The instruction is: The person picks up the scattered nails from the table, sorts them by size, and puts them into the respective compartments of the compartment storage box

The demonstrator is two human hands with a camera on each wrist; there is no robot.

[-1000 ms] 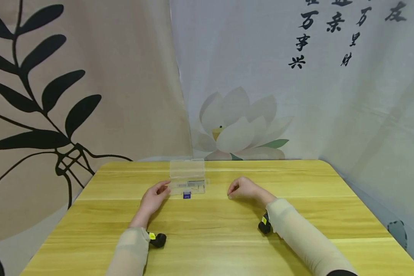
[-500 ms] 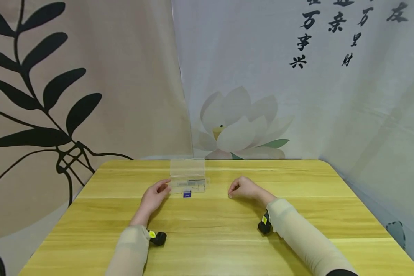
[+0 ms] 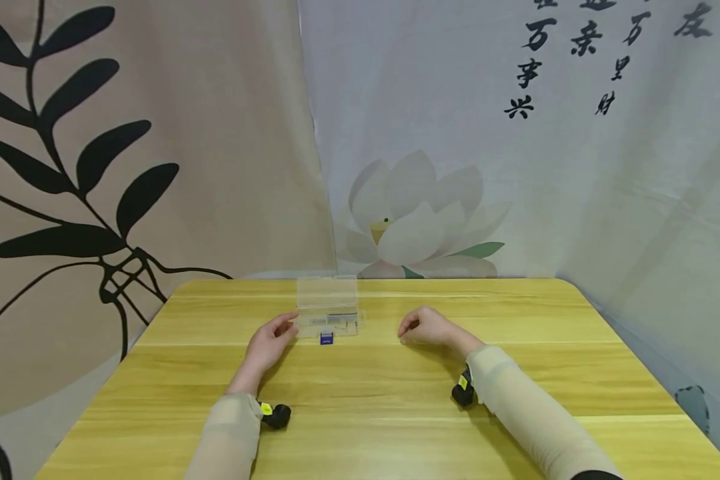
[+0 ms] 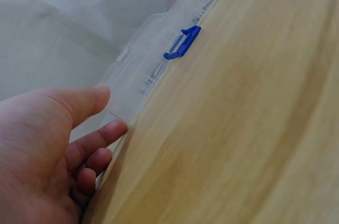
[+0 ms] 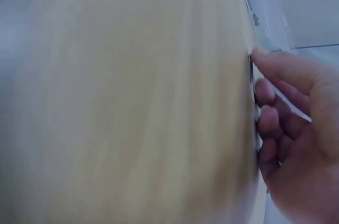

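A clear plastic box (image 3: 336,325) with its lid (image 3: 327,291) raised stands near the table's far edge. Its blue latch (image 4: 184,44) hangs at the front, and small dark and grey items show inside. My left hand (image 3: 270,342) is at the box's left end; thumb and forefinger touch it while the other fingers lie loosely bent. To the right of the box, my right hand (image 3: 429,328) is low over the table, thumb and forefinger together, other fingers curled. At those fingertips, in the right wrist view, shows a small thin dark piece (image 5: 251,68), mostly hidden; its kind cannot be told.
The wooden table (image 3: 360,407) reaches back to printed cloth hangings (image 3: 432,200) with leaves, a lotus and writing. Black wrist cameras (image 3: 279,417) sit on both forearms. A clear plastic sheet (image 5: 267,15) shows beyond the table edge in the right wrist view.
Almost nothing differs. The head view shifts very slightly; both hands and the box keep their places.
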